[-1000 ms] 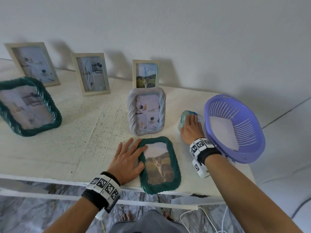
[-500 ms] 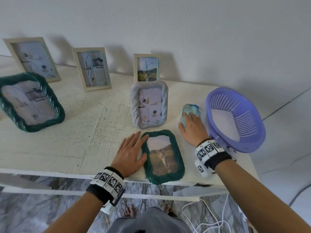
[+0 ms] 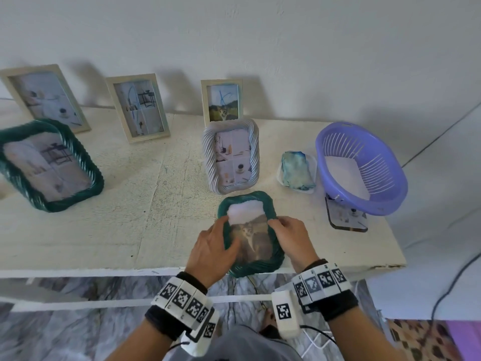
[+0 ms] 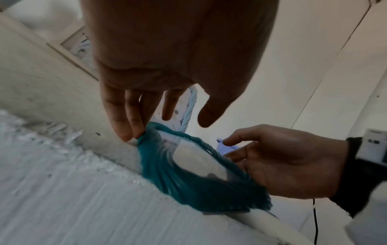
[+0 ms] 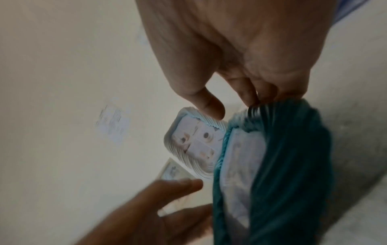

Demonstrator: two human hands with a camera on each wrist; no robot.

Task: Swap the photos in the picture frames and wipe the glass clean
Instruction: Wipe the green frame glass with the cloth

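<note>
The green frame (image 3: pixel 251 235) with the cat photo lies face up at the front edge of the desk (image 3: pixel 135 204), its near end jutting a little past that edge. The left hand (image 3: pixel 212 250) grasps its left side, fingers curled over the rim; the right hand (image 3: pixel 291 238) grasps the right side the same way, fingertips hooked on the rim.

The main risk, as I judge it, is the frame slipping off the front edge: it already overhangs, and a pull toward the body or a loosened hold on either side would let it tip to the floor, glass and all. Fingers on the glass may also leave smears to wipe later.

Just behind it, almost touching, a white frame (image 3: pixel 231 160) stands upright; lifting the green frame's far end carelessly could knock it over. A folded cloth (image 3: pixel 296 170) lies on the desk to the right, beside a purple basket (image 3: pixel 361 168) near the right edge, with a small clear stand (image 3: pixel 346 214) tucked under the basket. Another green frame (image 3: pixel 49 165) sits toward the left edge, and three pale frames (image 3: pixel 138 106) lean along the back wall, well apart from the hands.
</note>
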